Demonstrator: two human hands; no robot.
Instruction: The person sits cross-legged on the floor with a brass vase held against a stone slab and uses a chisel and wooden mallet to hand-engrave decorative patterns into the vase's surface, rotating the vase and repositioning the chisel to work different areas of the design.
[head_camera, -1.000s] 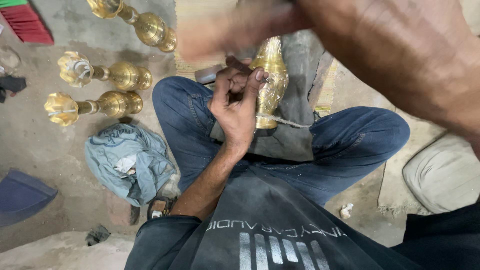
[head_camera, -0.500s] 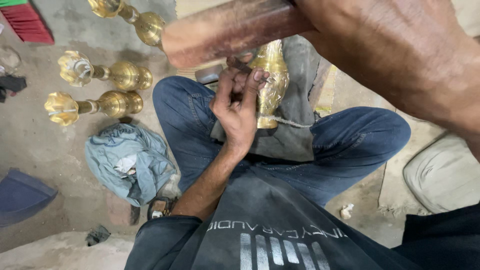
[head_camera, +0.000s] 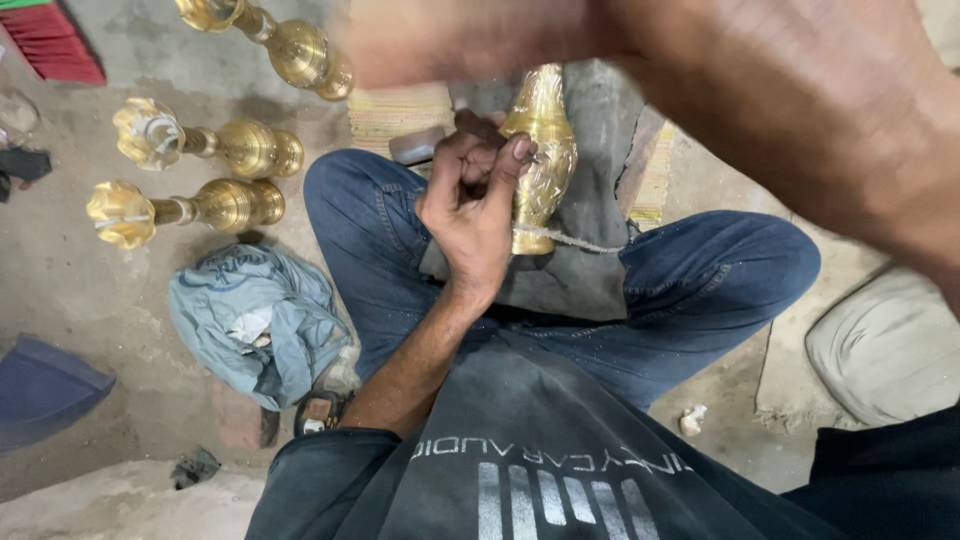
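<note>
I sit cross-legged in blue jeans with an engraved brass vase (head_camera: 545, 150) standing on a grey cloth (head_camera: 585, 275) in my lap. A cord (head_camera: 585, 243) runs round the vase's base. My left hand (head_camera: 475, 210) is pinched shut on a small metal punch, whose tip rests against the vase's side. My right hand (head_camera: 700, 60) is raised close to the camera and blurred. It grips a wooden mallet (head_camera: 450, 40), which shows as a smear just above the vase.
Three brass vases (head_camera: 190, 205) (head_camera: 205, 145) (head_camera: 285, 40) lie on the concrete floor at the left. A crumpled blue-grey cloth (head_camera: 255, 320) sits by my left knee. A red brush (head_camera: 55, 45) lies top left and a grey sack (head_camera: 885, 345) at the right.
The mallet in my right hand has swung: it was sharp and clear above the vase half a second ago and is now a blur. My left hand and the vase have stayed put.
</note>
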